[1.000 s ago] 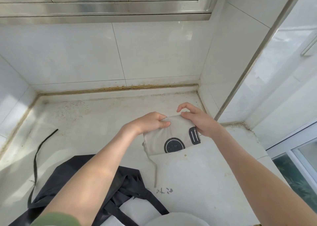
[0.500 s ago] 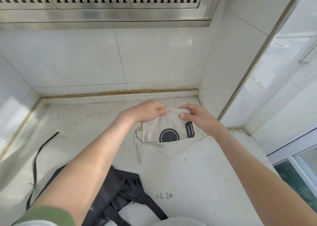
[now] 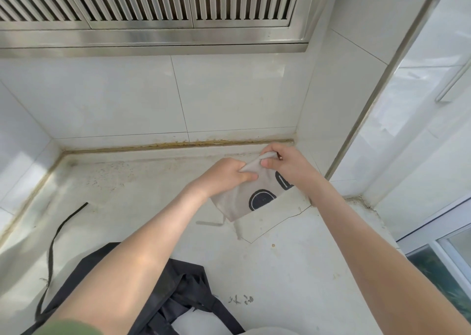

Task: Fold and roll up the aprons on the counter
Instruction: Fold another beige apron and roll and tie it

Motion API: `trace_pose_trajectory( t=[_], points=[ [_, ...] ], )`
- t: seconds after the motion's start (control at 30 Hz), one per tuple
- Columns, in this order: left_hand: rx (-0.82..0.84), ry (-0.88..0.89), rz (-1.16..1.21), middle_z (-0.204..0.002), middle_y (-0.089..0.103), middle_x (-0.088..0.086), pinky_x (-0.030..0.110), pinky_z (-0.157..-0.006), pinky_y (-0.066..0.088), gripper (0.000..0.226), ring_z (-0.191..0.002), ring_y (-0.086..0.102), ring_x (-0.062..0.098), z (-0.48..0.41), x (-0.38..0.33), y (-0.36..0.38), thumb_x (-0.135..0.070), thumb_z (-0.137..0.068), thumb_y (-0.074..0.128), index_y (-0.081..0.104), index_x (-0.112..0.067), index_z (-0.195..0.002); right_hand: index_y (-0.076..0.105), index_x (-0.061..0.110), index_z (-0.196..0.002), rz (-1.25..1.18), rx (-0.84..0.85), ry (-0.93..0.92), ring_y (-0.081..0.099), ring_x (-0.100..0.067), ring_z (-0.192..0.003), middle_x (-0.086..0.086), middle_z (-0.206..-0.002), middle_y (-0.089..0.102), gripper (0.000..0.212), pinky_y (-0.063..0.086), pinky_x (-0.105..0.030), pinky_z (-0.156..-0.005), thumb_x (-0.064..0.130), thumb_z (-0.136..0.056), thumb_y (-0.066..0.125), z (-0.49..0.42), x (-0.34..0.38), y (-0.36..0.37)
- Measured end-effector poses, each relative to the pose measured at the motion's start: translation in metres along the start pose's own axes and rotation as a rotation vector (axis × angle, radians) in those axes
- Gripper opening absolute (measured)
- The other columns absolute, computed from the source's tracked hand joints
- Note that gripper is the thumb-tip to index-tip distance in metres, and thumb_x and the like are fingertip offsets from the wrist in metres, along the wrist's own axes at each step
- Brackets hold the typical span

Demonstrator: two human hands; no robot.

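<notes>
Black strap (image 3: 54, 235) lies at the far left of the bench (image 3: 114, 194), curving from the middle of the surface down toward the near edge, where it meets the black apron (image 3: 178, 291). I see that apron bunched at the near edge of the bench, partly hidden behind the left forearm, with loops of its ties showing. Further right, the left hand (image 3: 224, 175) is raised above the bench; its grip is clamped on the beige apron (image 3: 242, 199), thumb and curled fingers pinching the upper edge of the cloth. The beige apron is folded into a small packet printed with a black circle and a black bar. It hangs tilted from both hands over the back right part of the bench; I cannot tell whether its lower corner touches the surface. The right hand (image 3: 288, 166) sits just beside the left, fingertips close together; its grip is likewise clamped on the same top edge, fingers curled over a raised fold. At the far right, a window (image 3: 448, 258) borders the bench.
</notes>
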State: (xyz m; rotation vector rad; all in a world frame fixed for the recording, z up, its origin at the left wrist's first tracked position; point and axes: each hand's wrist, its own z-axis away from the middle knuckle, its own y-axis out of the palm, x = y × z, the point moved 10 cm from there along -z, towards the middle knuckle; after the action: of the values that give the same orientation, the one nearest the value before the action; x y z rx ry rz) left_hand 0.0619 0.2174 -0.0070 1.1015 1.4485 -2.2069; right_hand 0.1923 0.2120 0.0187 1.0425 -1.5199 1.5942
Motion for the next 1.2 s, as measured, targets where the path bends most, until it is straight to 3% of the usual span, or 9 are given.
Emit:
trace_pose_trajectory(
  t=[0.13,0.3,0.43,0.5,0.63,0.77,0.93,1.03,1.2],
  points=[
    [-0.124,-0.037,0.418,-0.092,0.074,0.009,0.041,-0.082,0.053,0.027,-0.086,0.07,0.027,0.0,0.006,-0.006,-0.028,-0.089,0.066,0.07,-0.002,-0.092,0.044,0.022,-0.128,-0.139,-0.157,0.05,0.056,-0.009,-0.102,0.006,-0.107,0.059,0.054,0.043,-0.019,-0.08,0.024,-0.083,0.074,0.002,-0.009,-0.018],
    [-0.396,-0.097,0.871,-0.099,0.073,0.012,0.042,-0.088,0.055,0.022,-0.091,0.07,0.027,0.006,0.008,-0.022,-0.022,-0.095,0.058,0.069,-0.004,-0.099,0.063,0.028,-0.107,-0.193,0.154,0.153,0.062,-0.016,-0.11,0.004,-0.113,0.069,0.027,0.05,-0.036,-0.094,0.043,-0.084,0.064,0.019,-0.032,0.028],
    [-0.425,-0.175,1.077,-0.089,0.072,0.001,0.025,-0.066,0.055,0.032,-0.08,0.069,0.014,0.011,0.004,-0.017,-0.035,-0.1,0.046,0.066,-0.011,-0.091,0.061,0.019,-0.112,-0.467,0.082,0.066,0.064,-0.011,-0.106,-0.001,-0.12,0.067,0.02,0.05,-0.023,-0.09,0.017,-0.092,0.06,0.019,-0.02,0.029],
    [-0.405,-0.253,1.167,-0.091,0.071,0.002,0.025,-0.064,0.053,0.036,-0.079,0.068,0.014,0.011,0.009,-0.008,-0.039,-0.101,0.041,0.064,-0.012,-0.092,0.061,0.018,-0.112,-0.467,0.081,0.045,0.061,-0.016,-0.111,-0.004,-0.123,0.064,0.022,0.049,-0.029,-0.095,0.017,-0.091,0.063,0.019,-0.018,0.026],
    [-0.284,-0.388,1.213,-0.067,0.071,0.0,0.02,-0.048,0.051,0.025,-0.056,0.066,0.011,0.014,0.01,0.011,-0.019,-0.099,0.043,0.061,-0.013,-0.082,0.068,0.024,-0.11,-0.293,0.077,-0.064,0.029,0.002,-0.136,0.013,-0.144,0.034,0.032,0.03,-0.031,-0.112,0.033,-0.08,0.066,0.022,-0.004,0.007],
    [-0.117,-0.557,1.111,-0.051,0.065,0.0,0.02,-0.044,0.052,0.022,-0.049,0.064,0.014,0.019,0.013,0.026,-0.012,-0.092,0.044,0.059,-0.012,-0.075,0.07,0.006,-0.108,-0.208,0.078,-0.171,-0.007,0.018,-0.137,0.032,-0.151,0.017,0.039,0.006,-0.025,-0.112,0.034,-0.081,0.069,0.023,0.006,-0.005],
    [0.015,-0.599,0.979,-0.059,0.066,0.003,0.022,-0.048,0.053,0.025,-0.055,0.064,0.016,0.017,0.016,0.033,-0.018,-0.095,0.041,0.06,-0.012,-0.08,0.07,0.006,-0.104,-0.303,0.105,-0.138,0.028,0.009,-0.136,0.018,-0.133,0.052,0.031,0.023,-0.033,-0.115,0.024,-0.079,0.066,0.022,0.009,-0.009],
    [0.04,-0.464,1.151,-0.084,0.071,0.008,0.029,-0.058,0.058,0.042,-0.076,0.067,0.021,0.008,0.008,0.029,-0.043,-0.101,0.037,0.064,-0.011,-0.101,0.073,0.012,-0.09,-0.325,-0.023,-0.054,0.058,-0.009,-0.111,-0.003,-0.115,0.058,0.028,0.042,-0.038,-0.102,0.036,-0.079,0.067,0.018,-0.001,-0.016],
    [0.127,-0.265,1.045,-0.106,0.069,0.01,0.036,-0.092,0.053,0.048,-0.098,0.065,0.023,0.005,-0.008,0.019,-0.05,-0.083,0.058,0.064,-0.011,-0.11,0.068,0.011,-0.086,-0.304,-0.09,-0.046,0.061,-0.013,-0.086,-0.022,-0.102,0.06,0.026,0.048,-0.029,-0.079,0.037,-0.088,0.064,0.014,-0.007,-0.012]
  ],
)
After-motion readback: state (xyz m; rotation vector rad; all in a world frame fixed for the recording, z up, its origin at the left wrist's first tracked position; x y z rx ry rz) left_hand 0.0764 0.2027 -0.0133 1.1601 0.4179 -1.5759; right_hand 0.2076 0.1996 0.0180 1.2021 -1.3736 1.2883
